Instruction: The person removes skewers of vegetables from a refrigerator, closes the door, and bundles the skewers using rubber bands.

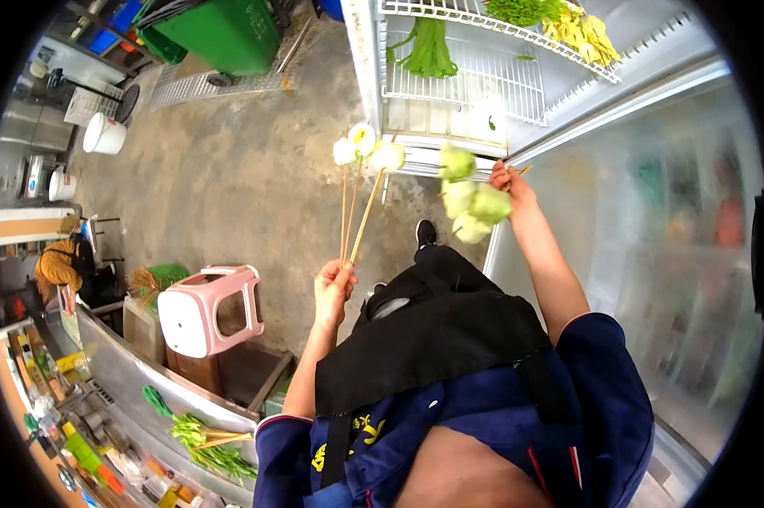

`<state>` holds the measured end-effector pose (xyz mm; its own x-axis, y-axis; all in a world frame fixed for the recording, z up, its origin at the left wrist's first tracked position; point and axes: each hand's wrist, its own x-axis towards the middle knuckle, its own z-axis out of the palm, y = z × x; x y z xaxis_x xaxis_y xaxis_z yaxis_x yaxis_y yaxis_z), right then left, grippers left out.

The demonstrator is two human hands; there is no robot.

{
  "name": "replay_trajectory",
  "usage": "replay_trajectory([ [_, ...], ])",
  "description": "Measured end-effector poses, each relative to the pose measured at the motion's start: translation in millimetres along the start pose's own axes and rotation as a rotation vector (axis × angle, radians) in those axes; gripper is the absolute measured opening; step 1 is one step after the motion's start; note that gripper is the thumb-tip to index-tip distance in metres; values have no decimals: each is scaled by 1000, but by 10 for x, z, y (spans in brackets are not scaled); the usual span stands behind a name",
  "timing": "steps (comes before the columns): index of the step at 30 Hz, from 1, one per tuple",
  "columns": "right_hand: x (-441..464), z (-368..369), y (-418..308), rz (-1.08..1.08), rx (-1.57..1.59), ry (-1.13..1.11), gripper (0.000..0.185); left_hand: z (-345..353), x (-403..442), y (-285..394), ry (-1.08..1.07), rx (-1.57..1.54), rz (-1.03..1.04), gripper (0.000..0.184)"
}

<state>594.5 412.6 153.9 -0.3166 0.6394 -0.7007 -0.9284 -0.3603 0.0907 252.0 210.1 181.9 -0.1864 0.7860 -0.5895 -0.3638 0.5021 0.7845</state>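
Thin wooden skewers topped with white, rounded food pieces (pixel 388 156) stand out ahead of the left grip (pixel 334 288). The largest thing near them is a white upright refrigerator (pixel 365 59), open beyond both grips. Its clouded, see-through door (pixel 627 212) spreads to the right of the right grip (pixel 514 182); whether they touch, I cannot tell. A pink-and-white plastic stool (pixel 181 322) stands to the left of the left grip, well apart from it.

Next in size is a pale green, lumpy food cluster (pixel 488 204) just left of the right grip. That hand is closed around what seem to be its sticks: a stick end (pixel 526 170) shows past the fingers. Motion blur hides the detail. The cluster looks light but bulky and probably tender, so I would hold only the sticks and not squeeze the pieces.

The left grip is clasped on the bare lower ends of its skewers. They should be light and stiff, though top-heavy, with the weight far from the fingers; a low hold like this may let them twist or fan apart. Pinching higher, nearer the pieces, would likely steady them. Smooth sticks could slip if damp.
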Motion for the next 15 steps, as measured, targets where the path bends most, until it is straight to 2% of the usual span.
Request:
replay_trajectory([
  [2,59,72,3,-74,-158,18,33,5,-8,6,22,40,-13,11],
  [3,67,195,79,-227,-399,166,34,-21,4,-43,25,33,-25,12],
  [4,29,349,177,-281,-532,191,35,-34,6,-86,45,28,-46,13],
  [6,280,382,25,-292,-842,91,38,-59,-11,-164,99,-8,-84,13],
  [9,536,693,-159,-310,-1067,184,39,-139,-44,-249,131,-36,-101,14],
  [15,1432,1525,-1277,-239,-1096,193,36,-109,-148,-341,352,-40,-203,13],
])
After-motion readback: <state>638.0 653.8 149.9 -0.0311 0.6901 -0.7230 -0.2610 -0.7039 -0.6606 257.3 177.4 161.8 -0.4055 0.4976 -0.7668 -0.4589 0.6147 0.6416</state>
